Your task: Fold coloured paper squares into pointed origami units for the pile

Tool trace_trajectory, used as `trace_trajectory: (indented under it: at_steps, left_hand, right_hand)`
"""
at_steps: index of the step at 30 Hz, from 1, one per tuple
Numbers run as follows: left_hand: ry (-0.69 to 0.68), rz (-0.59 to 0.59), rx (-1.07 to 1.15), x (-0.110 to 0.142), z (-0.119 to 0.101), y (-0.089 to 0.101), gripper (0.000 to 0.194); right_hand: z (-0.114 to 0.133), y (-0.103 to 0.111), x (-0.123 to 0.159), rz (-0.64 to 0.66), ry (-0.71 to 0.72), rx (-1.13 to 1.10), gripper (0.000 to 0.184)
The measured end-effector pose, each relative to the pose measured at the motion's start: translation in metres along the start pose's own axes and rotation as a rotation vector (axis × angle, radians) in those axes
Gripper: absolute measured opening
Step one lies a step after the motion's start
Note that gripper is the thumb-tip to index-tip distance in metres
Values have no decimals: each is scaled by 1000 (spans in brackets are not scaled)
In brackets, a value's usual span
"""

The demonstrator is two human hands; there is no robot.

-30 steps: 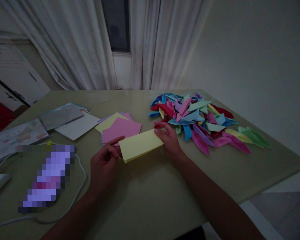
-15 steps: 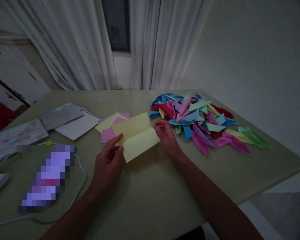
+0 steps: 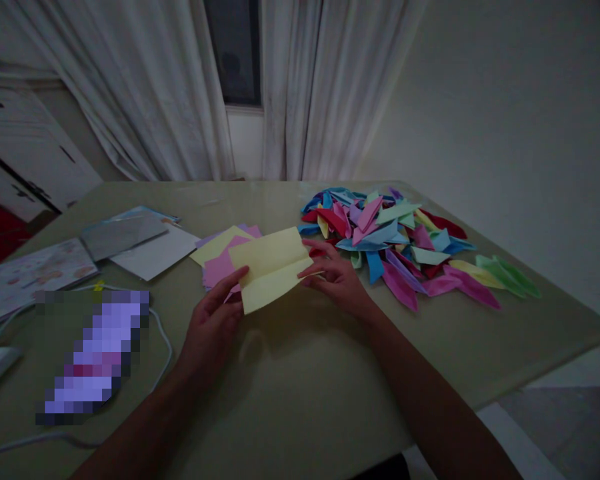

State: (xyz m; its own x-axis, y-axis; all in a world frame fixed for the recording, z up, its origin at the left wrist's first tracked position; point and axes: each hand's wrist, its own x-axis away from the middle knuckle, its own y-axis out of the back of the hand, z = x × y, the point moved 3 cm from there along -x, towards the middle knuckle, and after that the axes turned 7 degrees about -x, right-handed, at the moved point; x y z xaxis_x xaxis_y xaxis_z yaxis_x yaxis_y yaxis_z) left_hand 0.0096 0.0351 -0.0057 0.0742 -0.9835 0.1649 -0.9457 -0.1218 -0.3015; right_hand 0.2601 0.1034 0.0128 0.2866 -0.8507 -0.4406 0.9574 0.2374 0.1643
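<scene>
A yellow sheet of paper (image 3: 273, 267) with a crease across its middle is held up above the table between both hands. My left hand (image 3: 217, 313) pinches its left edge, the index finger lying on top of the paper. At the right edge, my right hand (image 3: 337, 277) grips the sheet, with fingers on the near half, which bends upward there. Just behind the yellow sheet, a loose stack of pink, yellow and purple paper squares (image 3: 225, 250) lies on the table.
A heap of folded coloured paper pieces (image 3: 380, 233) covers the table's (image 3: 300, 400) back right. To the left lie flat packets (image 3: 125, 233), a patterned sheet (image 3: 40, 273), a blurred-out lit device (image 3: 93, 353) and a white cable (image 3: 165, 353). Curtains (image 3: 300, 87) hang behind.
The near half of the yellow paper has lifted and tilted up from the crease. My right hand's fingers have shifted nearer along the right edge. My left hand stays on the left edge.
</scene>
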Motion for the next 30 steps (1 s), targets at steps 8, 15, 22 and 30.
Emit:
trace_trajectory:
  at_steps: [8, 15, 22, 30]
  left_hand:
    - [-232, 67, -430, -3, -1, 3, 30]
    - [-227, -103, -460, -3, -1, 8, 39]
    - [-216, -218, -398, -2, -2, 10, 59]
    - [-166, -173, -235, -1, -4, 5, 83]
  right_hand:
    - [1, 2, 0, -50, -19, -53, 15]
    - [4, -8, 1, -28, -164, -128, 25]
    - [-13, -18, 5, -152, -328, -319, 36]
    - [-8, -22, 4, -237, -341, -466, 56]
